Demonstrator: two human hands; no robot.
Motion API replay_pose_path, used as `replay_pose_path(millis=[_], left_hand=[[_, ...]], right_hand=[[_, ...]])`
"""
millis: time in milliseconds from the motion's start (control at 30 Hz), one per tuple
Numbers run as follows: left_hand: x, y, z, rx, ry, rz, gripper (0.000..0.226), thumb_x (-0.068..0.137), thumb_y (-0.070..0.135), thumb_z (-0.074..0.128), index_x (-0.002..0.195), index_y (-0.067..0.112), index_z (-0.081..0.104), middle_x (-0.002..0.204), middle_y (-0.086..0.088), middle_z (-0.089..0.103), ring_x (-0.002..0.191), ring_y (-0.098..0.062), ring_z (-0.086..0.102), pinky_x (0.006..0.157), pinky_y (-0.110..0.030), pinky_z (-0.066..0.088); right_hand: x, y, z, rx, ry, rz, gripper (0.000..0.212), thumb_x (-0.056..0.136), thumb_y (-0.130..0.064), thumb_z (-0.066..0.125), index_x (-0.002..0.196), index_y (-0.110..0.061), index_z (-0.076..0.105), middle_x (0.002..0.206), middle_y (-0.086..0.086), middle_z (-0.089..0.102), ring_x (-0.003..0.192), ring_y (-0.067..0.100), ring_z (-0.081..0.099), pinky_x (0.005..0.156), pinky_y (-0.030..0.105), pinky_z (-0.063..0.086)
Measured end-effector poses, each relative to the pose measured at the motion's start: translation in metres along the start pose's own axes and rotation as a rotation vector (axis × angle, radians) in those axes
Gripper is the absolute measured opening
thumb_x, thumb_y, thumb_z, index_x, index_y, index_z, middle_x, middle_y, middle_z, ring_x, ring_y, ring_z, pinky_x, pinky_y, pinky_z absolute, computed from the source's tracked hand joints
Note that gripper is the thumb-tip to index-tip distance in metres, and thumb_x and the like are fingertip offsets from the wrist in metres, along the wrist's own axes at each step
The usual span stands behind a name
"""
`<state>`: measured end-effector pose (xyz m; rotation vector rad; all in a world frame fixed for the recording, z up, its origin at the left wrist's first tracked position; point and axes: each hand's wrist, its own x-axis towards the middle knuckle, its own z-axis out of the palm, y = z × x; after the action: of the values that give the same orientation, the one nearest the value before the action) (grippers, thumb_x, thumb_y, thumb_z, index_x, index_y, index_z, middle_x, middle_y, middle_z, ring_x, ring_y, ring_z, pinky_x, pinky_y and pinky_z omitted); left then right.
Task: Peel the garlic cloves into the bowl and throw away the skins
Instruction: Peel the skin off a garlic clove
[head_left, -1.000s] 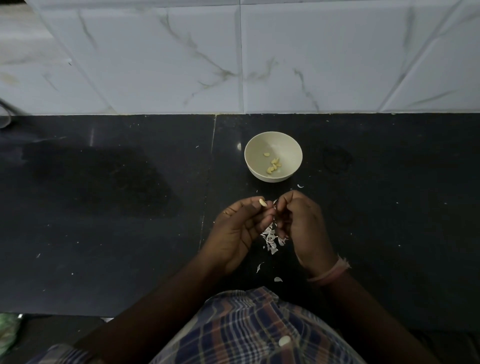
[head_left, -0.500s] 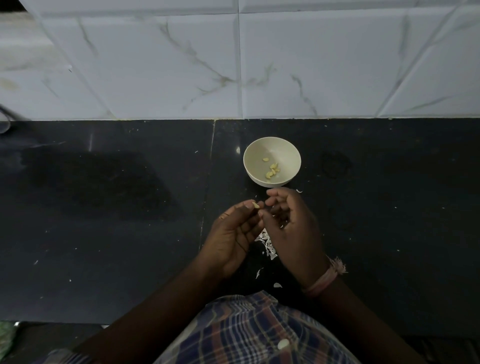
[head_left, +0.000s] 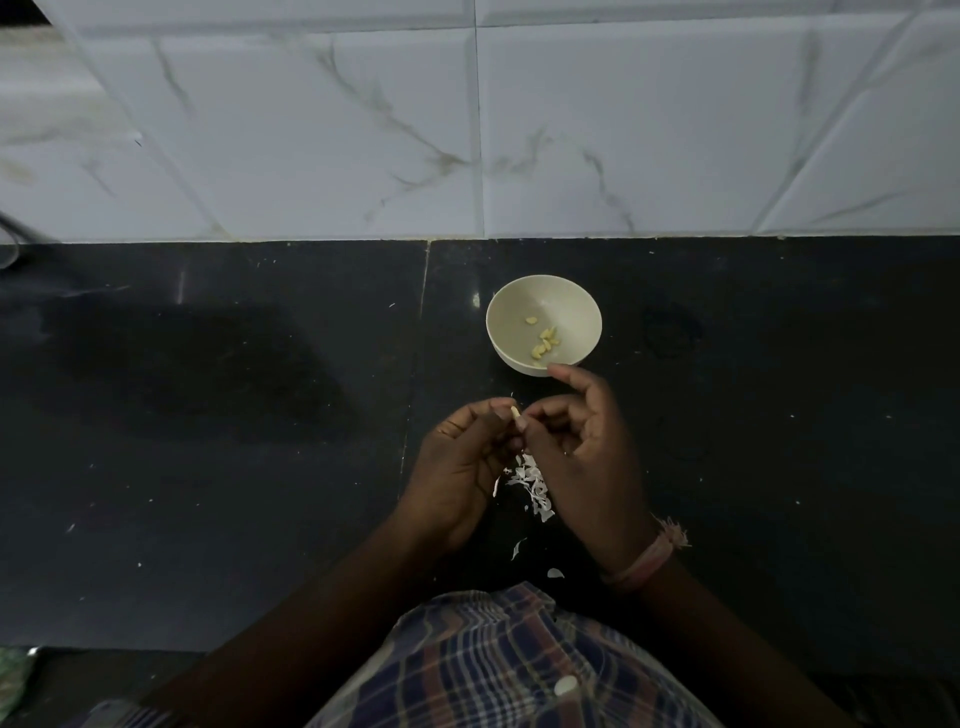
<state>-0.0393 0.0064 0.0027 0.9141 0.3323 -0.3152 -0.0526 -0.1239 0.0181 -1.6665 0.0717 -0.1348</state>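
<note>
Both the left hand (head_left: 457, 462) and right hand (head_left: 587, 457) pinch one garlic clove (head_left: 515, 413), tip toward bowl (head_left: 571, 306).

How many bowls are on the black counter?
1. The only bowl sits on the black counter near the tiled wall, just beyond the hands, with peeled garlic cloves inside it. No other bowl shows in this view.

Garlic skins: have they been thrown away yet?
No, a pile of white garlic skins lies on the black counter between the left hand and right hand.
</note>
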Motion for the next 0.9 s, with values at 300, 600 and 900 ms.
replay_pose_path(millis=[300, 600, 900], left_hand=[[0.001, -0.001, -0.001, 0.116, -0.036, 0.055, 0.018, 0.083, 0.014, 0.068, 0.096, 0.002, 0.069, 0.092, -0.016, 0.070, 0.086, -0.023, 0.067, 0.085, -0.035, 0.056], [0.005, -0.004, -0.003, 0.091, -0.054, -0.022, 0.019, 0.100, 0.003, 0.052, 0.095, 0.002, 0.070, 0.087, -0.018, 0.069, 0.079, -0.019, 0.066, 0.074, -0.027, 0.055], [0.003, -0.002, 0.001, -0.037, -0.005, -0.114, 0.017, 0.099, 0.006, 0.055, 0.092, 0.004, 0.070, 0.081, -0.010, 0.067, 0.075, -0.014, 0.067, 0.071, -0.022, 0.057]], right_hand=[[0.006, 0.000, -0.001, -0.005, 0.037, 0.080, 0.041, 0.087, -0.003, 0.072, 0.117, -0.026, 0.054, 0.084, 0.003, 0.074, 0.080, 0.017, 0.072, 0.077, 0.037, 0.060], [0.013, -0.002, 0.002, 0.389, 0.085, 0.403, 0.032, 0.085, 0.012, 0.065, 0.105, -0.008, 0.050, 0.074, 0.007, 0.070, 0.061, 0.020, 0.058, 0.052, 0.027, 0.049], [0.011, 0.006, 0.000, 0.384, 0.176, 0.473, 0.016, 0.093, 0.006, 0.054, 0.104, -0.002, 0.062, 0.070, 0.008, 0.061, 0.058, 0.017, 0.054, 0.049, 0.028, 0.044]])
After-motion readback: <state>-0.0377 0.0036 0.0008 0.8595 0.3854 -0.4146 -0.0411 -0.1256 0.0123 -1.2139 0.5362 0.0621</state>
